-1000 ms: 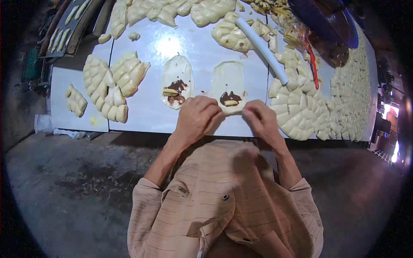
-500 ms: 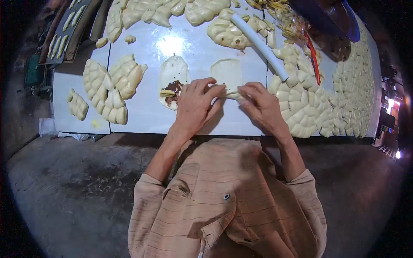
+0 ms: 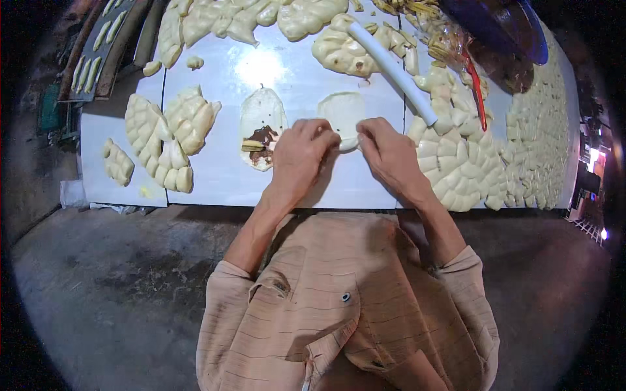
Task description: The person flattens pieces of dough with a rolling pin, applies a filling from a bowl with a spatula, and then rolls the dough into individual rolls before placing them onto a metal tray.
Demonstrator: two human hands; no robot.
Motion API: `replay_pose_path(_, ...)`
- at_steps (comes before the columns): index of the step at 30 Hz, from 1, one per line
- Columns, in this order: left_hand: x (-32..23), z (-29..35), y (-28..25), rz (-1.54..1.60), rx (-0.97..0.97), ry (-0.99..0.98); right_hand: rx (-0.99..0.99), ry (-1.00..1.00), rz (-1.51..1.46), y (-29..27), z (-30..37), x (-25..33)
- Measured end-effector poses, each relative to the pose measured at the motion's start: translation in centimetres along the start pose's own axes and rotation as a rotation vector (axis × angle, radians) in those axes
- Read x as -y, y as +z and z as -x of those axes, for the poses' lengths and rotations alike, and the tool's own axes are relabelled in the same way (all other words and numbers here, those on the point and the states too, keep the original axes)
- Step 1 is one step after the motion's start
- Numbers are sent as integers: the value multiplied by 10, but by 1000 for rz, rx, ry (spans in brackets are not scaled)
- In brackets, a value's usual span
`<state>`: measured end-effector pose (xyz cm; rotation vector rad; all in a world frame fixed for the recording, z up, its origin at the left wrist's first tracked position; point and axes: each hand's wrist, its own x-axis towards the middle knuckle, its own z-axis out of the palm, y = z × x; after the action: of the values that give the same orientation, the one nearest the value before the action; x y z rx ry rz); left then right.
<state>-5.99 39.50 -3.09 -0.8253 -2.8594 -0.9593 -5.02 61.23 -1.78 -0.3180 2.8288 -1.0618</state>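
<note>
A thin oval sheet of dough (image 3: pixel 342 111) lies on the white table, its near edge folded up into a small roll. My left hand (image 3: pixel 298 151) pinches the left end of that roll, fingers closed. At the right end, my right hand (image 3: pixel 390 153) grips the dough between thumb and curled fingers. Just left of my left hand is a second flattened dough oval (image 3: pixel 262 107), smeared with dark brown filling (image 3: pixel 264 138) and bearing a pale yellow strip, perhaps banana (image 3: pixel 253 145). My left hand overlaps its right edge.
Scored dough slabs (image 3: pixel 149 124) sit on the left, with more dough pieces (image 3: pixel 463 169) covering the right. A white rolling rod (image 3: pixel 392 73) leans across dough beyond my right hand. Behind it are a red-handled tool (image 3: pixel 476 91) and a blue basin (image 3: pixel 535 32). A tray of dough strips (image 3: pixel 98 52) stands far left.
Both hands have rolled the near edge of the dough slightly away from me, and the fold now looks rounder. The filled oval is unchanged.
</note>
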Motion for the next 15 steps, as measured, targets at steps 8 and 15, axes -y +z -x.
replay_pose_path(8,11,4,-10,-42,61,140,77,-357,189,-8,6,-14)
replay_pose_path(15,22,-3,-11,30,-10,69,1,-194,142,-1,-3,-18)
